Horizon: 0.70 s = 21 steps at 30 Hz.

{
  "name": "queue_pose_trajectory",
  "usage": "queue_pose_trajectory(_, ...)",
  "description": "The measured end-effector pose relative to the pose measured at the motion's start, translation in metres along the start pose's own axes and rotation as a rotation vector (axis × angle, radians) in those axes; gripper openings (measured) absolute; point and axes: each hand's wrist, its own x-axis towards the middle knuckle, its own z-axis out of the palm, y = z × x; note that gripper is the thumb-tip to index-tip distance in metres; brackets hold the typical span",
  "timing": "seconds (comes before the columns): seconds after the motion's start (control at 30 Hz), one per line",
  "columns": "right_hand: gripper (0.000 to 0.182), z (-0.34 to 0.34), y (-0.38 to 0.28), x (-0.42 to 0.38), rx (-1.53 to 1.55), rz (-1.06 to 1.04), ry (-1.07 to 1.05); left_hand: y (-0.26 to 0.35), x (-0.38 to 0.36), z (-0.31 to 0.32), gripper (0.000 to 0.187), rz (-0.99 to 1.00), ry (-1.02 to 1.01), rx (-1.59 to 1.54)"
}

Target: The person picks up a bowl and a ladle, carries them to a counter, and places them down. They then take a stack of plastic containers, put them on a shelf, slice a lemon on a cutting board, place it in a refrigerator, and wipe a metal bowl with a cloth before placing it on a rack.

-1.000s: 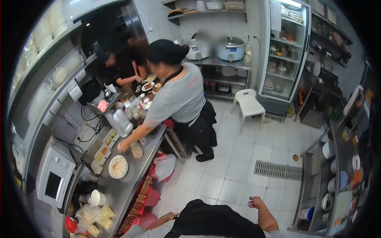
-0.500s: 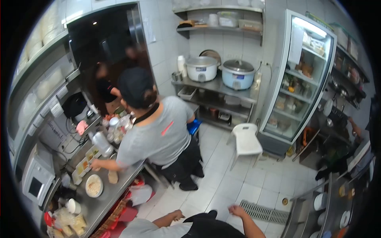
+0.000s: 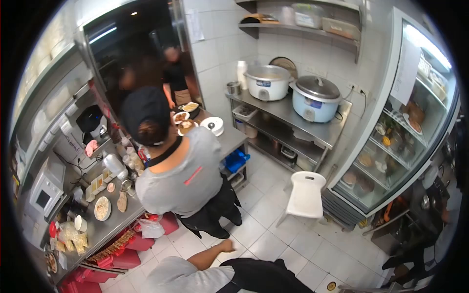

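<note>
My left hand (image 3: 226, 245) hangs in front of my body above the white tiled floor (image 3: 195, 246). Its fingers look curled in, and nothing sticks out of them. The grey sleeve and black apron (image 3: 266, 277) of my own clothes fill the bottom of the view. My right hand is out of sight. Nearest to me is a co-worker (image 3: 181, 168) in a grey shirt, back turned, at the steel counter (image 3: 117, 222). On that counter are a bowl of pale food (image 3: 102, 208) and small condiment containers (image 3: 100, 183). Plates of food (image 3: 181, 117) stand beyond the co-worker.
A white stool (image 3: 304, 198) stands on the floor before a glass-door fridge (image 3: 391, 146). Two large cookers, one white (image 3: 266, 88) and one blue (image 3: 315, 108), sit on a steel rack. Another person (image 3: 175, 78) stands at the dark doorway. Red bins (image 3: 132, 254) are under the counter.
My view has swung and come closer to the co-worker, who has turned toward the plates. My right hand has left the view. The person in the doorway appears farther right.
</note>
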Motion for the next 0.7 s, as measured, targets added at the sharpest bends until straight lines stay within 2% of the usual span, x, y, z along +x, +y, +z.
queue_pose_trajectory(0.03,0.024,-0.012,0.019,0.041,-0.097,-0.123,0.025,-0.016,-0.019,0.019,0.043,-0.161,-0.141,-0.062)
queue_pose_trajectory(0.07,0.023,-0.014,0.056,0.102,-0.244,-0.288,0.089,-0.033,-0.033,0.040,0.044,-0.346,-0.372,-0.184)
queue_pose_trajectory(0.1,0.023,-0.022,0.086,0.173,-0.452,-0.524,0.310,-0.042,-0.038,0.062,0.043,-0.347,-0.509,-0.056)
queue_pose_trajectory(0.13,0.024,-0.131,0.021,0.183,-0.135,-0.119,-0.004,-0.032,-0.050,0.051,0.042,-0.468,-0.588,-0.159)
queue_pose_trajectory(0.17,0.024,-0.167,0.015,0.231,-0.325,-0.287,0.201,-0.018,-0.074,0.033,0.041,-0.597,-0.675,-0.265)
queue_pose_trajectory(0.2,0.027,-0.211,0.010,0.281,-0.468,-0.412,0.206,-0.005,-0.080,0.022,0.041,-0.606,-0.695,-0.270)
queue_pose_trajectory(0.23,0.026,-0.247,0.002,0.329,-0.536,-0.423,0.236,0.008,-0.085,0.017,0.042,-0.630,-0.690,-0.368)
queue_pose_trajectory(0.27,0.022,-0.301,-0.035,0.345,-0.694,-0.428,0.256,0.018,-0.084,0.017,0.042,-0.651,-0.679,-0.467)
queue_pose_trajectory(0.3,0.017,-0.330,-0.058,0.362,-0.008,-0.315,0.449,0.018,-0.074,0.036,0.042,-0.654,-0.688,-0.473)
queue_pose_trajectory(0.33,0.017,-0.331,-0.040,0.439,0.261,-0.393,0.498,0.016,-0.059,0.064,0.042,-0.480,-0.599,-0.420)
queue_pose_trajectory(0.37,0.016,-0.369,-0.087,0.416,0.665,-0.337,0.305,0.012,-0.046,0.074,0.042,-0.310,-0.501,-0.364)
queue_pose_trajectory(0.4,0.016,-0.414,-0.144,0.383,1.067,-0.223,0.160,0.031,-0.038,0.054,0.040,-0.194,-0.401,-0.245)
queue_pose_trajectory(0.43,0.016,-0.422,-0.171,0.388,1.074,-0.220,0.153,0.042,-0.026,0.032,0.040,-0.201,-0.407,-0.241)
queue_pose_trajectory(0.5,0.014,-0.414,-0.197,0.388,1.175,-0.244,0.193,0.070,-0.020,-0.006,0.036,-0.221,-0.168,-0.693)
queue_pose_trajectory(0.53,0.012,-0.394,-0.204,0.383,1.121,-0.264,0.144,0.086,-0.008,-0.026,0.034,-0.227,-0.041,-0.925)
queue_pose_trajectory(0.57,0.012,-0.374,-0.204,0.396,1.060,-0.300,0.104,0.087,0.027,-0.046,0.032,-0.092,-0.150,-0.512)
queue_pose_trajectory(0.6,0.014,-0.299,-0.156,0.467,0.699,-0.698,0.200,0.089,0.044,-0.054,0.028,-0.106,-0.125,-0.347)
queue_pose_trajectory(0.63,0.009,-0.278,-0.167,0.463,-0.045,-0.640,0.187,0.084,0.058,-0.060,0.028,-0.113,-0.115,-0.363)
queue_pose_trajectory(0.67,0.006,-0.272,-0.178,0.431,-0.263,-1.226,0.510,0.074,0.066,-0.062,0.027,-0.248,-0.039,-0.597)
queue_pose_trajectory(0.7,0.017,-0.197,-0.153,0.460,0.274,-0.716,0.043,0.069,0.069,-0.068,0.027,-0.390,0.044,-0.828)
